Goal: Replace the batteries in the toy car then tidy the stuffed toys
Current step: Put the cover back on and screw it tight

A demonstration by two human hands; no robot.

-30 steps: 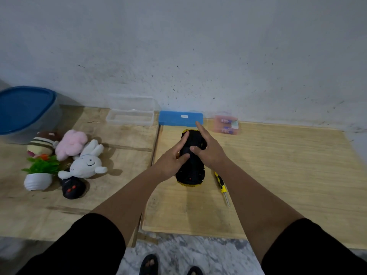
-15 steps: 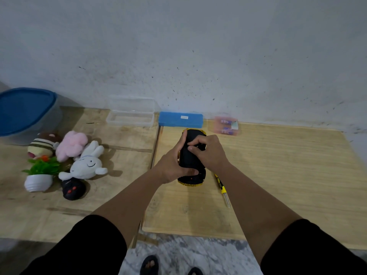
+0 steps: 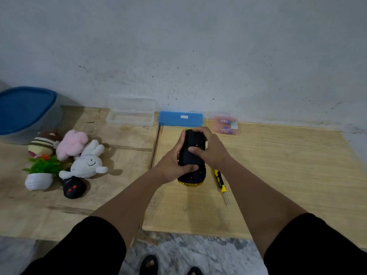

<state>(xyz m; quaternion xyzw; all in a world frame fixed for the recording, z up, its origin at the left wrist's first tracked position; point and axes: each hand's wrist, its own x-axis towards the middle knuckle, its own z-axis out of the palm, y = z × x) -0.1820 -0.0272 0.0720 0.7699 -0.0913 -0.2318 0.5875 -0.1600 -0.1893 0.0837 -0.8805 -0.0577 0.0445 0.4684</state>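
Note:
The yellow toy car (image 3: 191, 176) lies upside down on the right wooden board, its black underside facing up. My left hand (image 3: 174, 163) grips its left side with the thumb across the underside. My right hand (image 3: 208, 147) wraps over its far right end, thumb pressing the middle. A yellow-and-black screwdriver (image 3: 220, 184) lies just right of the car. A pink pack of batteries (image 3: 226, 125) sits by the wall. Stuffed toys lie on the left board: a white rabbit (image 3: 87, 163), a pink one (image 3: 72, 143), a striped brown one (image 3: 42, 144) and a black one (image 3: 72, 188).
A blue case (image 3: 180, 118) and a clear open box (image 3: 131, 114) stand against the wall. A blue-lidded tub (image 3: 23, 112) sits at the far left. A small potted plant (image 3: 40, 173) stands among the toys. A gap (image 3: 156, 139) separates the two boards. Feet in sandals show below.
My right hand's fingers curled from outstretched to wrapped over the car's far end. My left thumb slid across the underside. The car shifted slightly in my grip.

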